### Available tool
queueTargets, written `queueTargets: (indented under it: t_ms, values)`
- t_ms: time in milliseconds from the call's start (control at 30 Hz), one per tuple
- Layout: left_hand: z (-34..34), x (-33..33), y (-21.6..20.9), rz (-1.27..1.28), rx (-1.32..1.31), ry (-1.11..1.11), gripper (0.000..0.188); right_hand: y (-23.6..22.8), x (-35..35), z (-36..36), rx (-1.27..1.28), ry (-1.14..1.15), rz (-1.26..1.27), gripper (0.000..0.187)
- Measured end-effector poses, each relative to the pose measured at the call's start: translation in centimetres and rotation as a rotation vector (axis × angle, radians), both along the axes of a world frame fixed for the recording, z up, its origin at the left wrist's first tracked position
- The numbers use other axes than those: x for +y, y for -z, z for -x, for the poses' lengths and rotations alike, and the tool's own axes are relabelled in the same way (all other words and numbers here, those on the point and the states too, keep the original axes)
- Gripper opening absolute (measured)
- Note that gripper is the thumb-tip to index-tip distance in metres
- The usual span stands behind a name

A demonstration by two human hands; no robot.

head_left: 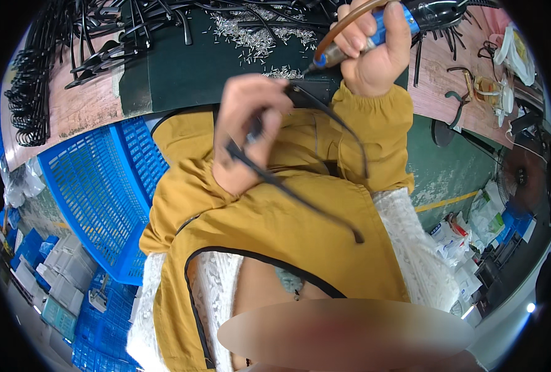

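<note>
My left hand (pixel 250 127), blurred by motion, is closed round a black eyeglass frame (pixel 297 195). One temple of the frame sticks out toward my lap, and the other curves off to the right by my right sleeve. In my right hand (pixel 380 53) is a blue and black electric screwdriver (pixel 409 21), tilted with its tip down to the left. That tip points at the small metal screws and sits just above the frame's upper end; whether it touches anything cannot be made out. Loose small screws (pixel 257 37) lie heaped on the dark green mat (pixel 176 80) beyond my hands.
Black eyeglass parts (pixel 96 56) cover the table's left side and back edge. Pliers (pixel 455 102) and a plastic bag (pixel 516 56) lie at right. A blue basket (pixel 96 192) stands beside me at left. A fan (pixel 520 177) is at far right. A brown cord crosses my right hand.
</note>
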State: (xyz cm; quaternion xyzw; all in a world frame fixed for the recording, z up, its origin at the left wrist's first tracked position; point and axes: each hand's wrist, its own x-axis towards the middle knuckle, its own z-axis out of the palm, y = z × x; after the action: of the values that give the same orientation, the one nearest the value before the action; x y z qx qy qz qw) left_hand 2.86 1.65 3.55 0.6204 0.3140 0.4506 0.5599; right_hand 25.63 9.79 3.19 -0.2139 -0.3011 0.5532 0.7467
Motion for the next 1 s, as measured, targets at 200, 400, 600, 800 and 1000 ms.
queueTargets:
  t_ms: [200,400,600,800,1000]
  values:
    - [1.0,-2.8,1.3,-0.083,0.153,0.028,0.04,-0.9,-1.9,1.8,-0.13,-0.114,-0.104,0.028]
    - [1.0,-2.5,2.0,-0.115,0.15,0.001,0.034,0.1,-2.1,2.0,-0.117,-0.107,-0.076,0.03]
    - [1.2,-2.2,2.5,-0.121,0.082,0.015,0.029,-2.3,-1.2,3.5,-0.087,-0.189,-0.1,0.031]
    - [1.2,-2.1,2.9,-0.135,0.065,0.0,0.033,-1.3,-1.1,3.9,-0.072,-0.16,-0.11,0.029]
    - [0.9,-2.6,3.3,-0.156,0.068,-0.03,0.034,0.4,-3.4,2.0,-0.118,-0.248,0.026,0.019]
